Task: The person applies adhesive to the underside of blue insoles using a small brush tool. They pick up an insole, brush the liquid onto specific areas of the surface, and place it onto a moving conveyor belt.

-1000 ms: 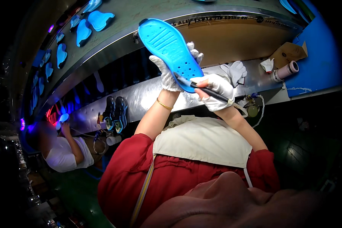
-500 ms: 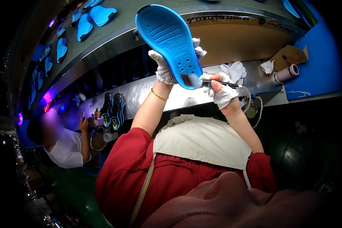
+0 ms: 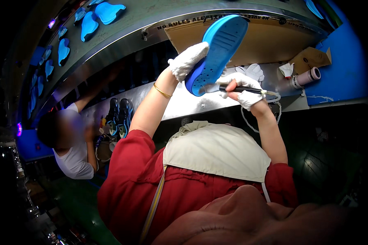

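While the bright blue, perforated shoe sole (image 3: 221,50) slants above the shiny metal bench (image 3: 188,105), holed end lowest, the left hand (image 3: 189,60), in a white knit glove, grips its left edge, forearm reaching upward. The right hand (image 3: 244,87), white-gloved with bare digits showing, bends inward, pinching a slim, black-handled brush (image 3: 246,88) at that end. Loose white gloves (image 3: 255,72) lie beyond.

Red top (image 3: 126,179), gathered across the front; loose sleeves (image 3: 281,181) ending near the elbows. Cream apron (image 3: 216,151); left strap (image 3: 156,200) grey with yellow stripe, right strap (image 3: 267,191) white. Slim gold-coloured bangle (image 3: 162,91), left wrist. Left hand (image 3: 189,60): white fabric glove (image 3: 183,67). Right hand (image 3: 243,92): white glove (image 3: 249,100), bare digits showing.
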`<state>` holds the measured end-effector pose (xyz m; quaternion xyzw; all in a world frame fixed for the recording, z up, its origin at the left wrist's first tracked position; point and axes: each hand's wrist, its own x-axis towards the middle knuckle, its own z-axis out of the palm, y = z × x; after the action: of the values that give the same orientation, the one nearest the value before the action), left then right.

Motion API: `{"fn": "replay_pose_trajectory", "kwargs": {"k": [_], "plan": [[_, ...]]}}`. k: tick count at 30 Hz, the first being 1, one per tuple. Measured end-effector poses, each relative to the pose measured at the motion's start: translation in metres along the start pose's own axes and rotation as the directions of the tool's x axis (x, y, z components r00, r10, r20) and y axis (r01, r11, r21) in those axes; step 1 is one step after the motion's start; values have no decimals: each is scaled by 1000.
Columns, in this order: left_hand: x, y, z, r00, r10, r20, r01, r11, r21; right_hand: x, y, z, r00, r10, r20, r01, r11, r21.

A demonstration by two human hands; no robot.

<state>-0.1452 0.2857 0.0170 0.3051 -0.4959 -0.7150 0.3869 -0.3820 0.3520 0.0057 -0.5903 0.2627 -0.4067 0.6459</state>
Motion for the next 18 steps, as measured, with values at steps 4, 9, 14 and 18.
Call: {"fn": "replay_pose_trajectory", "kwargs": {"k": [4,9,14,18], "plan": [[4,0,-2,982,-143,-123,151,987,57,4,2,12,969,-227,103,249,864,-438],[6,1,-3,965,-189,-180,208,974,92,8,-8,9,995,100,16,-97,989,-112],[2,1,-1,953,-192,-236,247,941,231,9,-6,4,999,-12,29,23,905,-425],[-4,0,2,959,-188,-212,234,947,218,11,-9,-4,983,-147,105,164,971,-176]]}}
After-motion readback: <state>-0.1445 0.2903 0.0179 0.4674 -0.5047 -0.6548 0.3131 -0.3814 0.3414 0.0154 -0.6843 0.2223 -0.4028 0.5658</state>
